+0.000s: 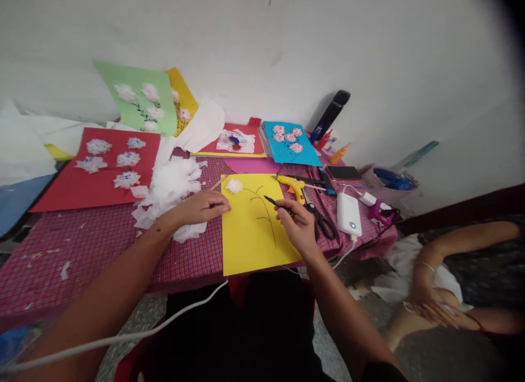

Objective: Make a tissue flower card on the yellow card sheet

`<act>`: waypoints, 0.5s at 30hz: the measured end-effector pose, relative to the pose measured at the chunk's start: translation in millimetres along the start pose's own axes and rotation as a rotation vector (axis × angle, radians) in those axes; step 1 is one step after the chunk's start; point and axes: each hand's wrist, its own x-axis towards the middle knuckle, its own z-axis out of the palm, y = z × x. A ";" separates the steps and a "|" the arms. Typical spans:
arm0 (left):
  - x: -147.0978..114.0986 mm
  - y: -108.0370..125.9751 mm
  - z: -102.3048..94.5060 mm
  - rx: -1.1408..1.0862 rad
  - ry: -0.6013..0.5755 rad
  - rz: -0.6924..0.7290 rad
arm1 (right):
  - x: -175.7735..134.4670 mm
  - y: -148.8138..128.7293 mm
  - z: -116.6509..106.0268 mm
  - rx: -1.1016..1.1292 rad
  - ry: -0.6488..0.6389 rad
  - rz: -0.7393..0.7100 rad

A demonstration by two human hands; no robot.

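My right hand [296, 224] is closed around a black pen [275, 201], its tip above the yellow sheet [246, 242]. Thin dark lines on that sheet form a curved stem with short branches. At its upper left corner lies a white crumpled tissue flower [234, 186]. Over the sheet's left edge, my left hand [207, 207] rests with its fingers curled together, and nothing shows in them. Beside that hand is a heap of torn white tissue [174, 185]. Black-handled scissors [324, 223] and a yellow glue gun [293, 187] lie right of the sheet.
Finished flower cards stand or lie behind: red [109, 168], green [139, 97] and blue [291, 144]. A white power bank [349, 215] with cables and a phone [343, 173] are at the right. Another person's hands [437, 308] rest near the lower right. A white cable [164, 328] crosses in front.
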 end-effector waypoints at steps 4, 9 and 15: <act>0.6 0.7 -0.5 0.004 -0.013 -0.010 | -8.9 -4.7 4.7 -0.089 -0.111 -0.087; 0.7 3.3 -1.5 0.007 -0.012 -0.015 | -6.1 -7.3 8.8 -0.115 -0.179 -0.138; 0.0 -2.2 0.6 0.003 -0.011 -0.003 | -34.7 -17.4 -17.1 -0.171 -0.156 -0.152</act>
